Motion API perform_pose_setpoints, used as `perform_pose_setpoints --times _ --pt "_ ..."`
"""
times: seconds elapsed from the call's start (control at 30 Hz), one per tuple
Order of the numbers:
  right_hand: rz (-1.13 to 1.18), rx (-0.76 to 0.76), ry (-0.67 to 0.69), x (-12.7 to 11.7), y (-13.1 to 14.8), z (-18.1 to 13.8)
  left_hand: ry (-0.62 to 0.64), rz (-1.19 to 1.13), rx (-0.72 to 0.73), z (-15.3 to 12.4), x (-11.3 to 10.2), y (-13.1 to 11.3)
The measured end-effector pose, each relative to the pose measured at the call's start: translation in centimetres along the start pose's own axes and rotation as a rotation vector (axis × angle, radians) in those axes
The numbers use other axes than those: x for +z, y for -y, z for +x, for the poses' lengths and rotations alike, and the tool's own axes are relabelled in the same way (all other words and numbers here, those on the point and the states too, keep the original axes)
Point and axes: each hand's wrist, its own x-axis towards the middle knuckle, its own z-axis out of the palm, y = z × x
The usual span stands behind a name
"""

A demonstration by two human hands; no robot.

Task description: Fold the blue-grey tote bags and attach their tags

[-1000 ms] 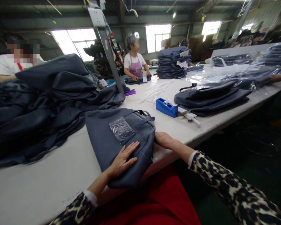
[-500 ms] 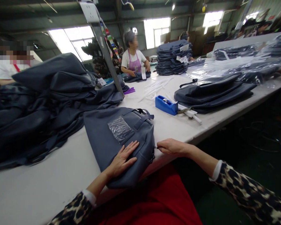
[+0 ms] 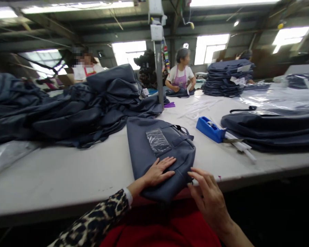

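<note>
One bag [image 3: 154, 151] under two hands; one blue tape dispenser [image 3: 210, 129]; two co-workers opposite.

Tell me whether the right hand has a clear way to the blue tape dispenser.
Probably yes: the right hand hovers at the bag's near corner, and only bare table lies between it and the tape dispenser.

Bag's [image 3: 154, 151] near edge under hands

a garment or bag-making factory floor. a long white worktable [image 3: 67, 171] runs across the frame, heaped at left with dark blue fabric bags [image 3: 67, 106]. a neat stack of finished bags [image 3: 228, 77] sits at upper right. aproned workers stand behind, under a bare metal roof with skylights.
</note>
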Motion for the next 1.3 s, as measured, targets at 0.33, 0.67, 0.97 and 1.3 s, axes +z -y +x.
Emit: perform_pose_setpoints --times 0.33,0.67,0.97,1.3 --pt "-0.363 -0.427 0.264 4.3 -3.7 -2.9 -0.249 -0.308 -0.160 2.8 1.7 -3.3" --pt "-0.423 -0.519 0.422 2.8 -4.3 -2.9 -0.095 0.345 -0.093 -8.1 -5.5 10.7" --pt "-0.414 -0.468 0.271 3.2 -3.8 -3.8 -0.199 0.366 0.009 -9.4 -3.6 11.3" --pt "-0.231 -0.513 0.211 -6.1 0.0 8.9 -0.485 0.419 0.092 -9.1 -6.8 8.6"
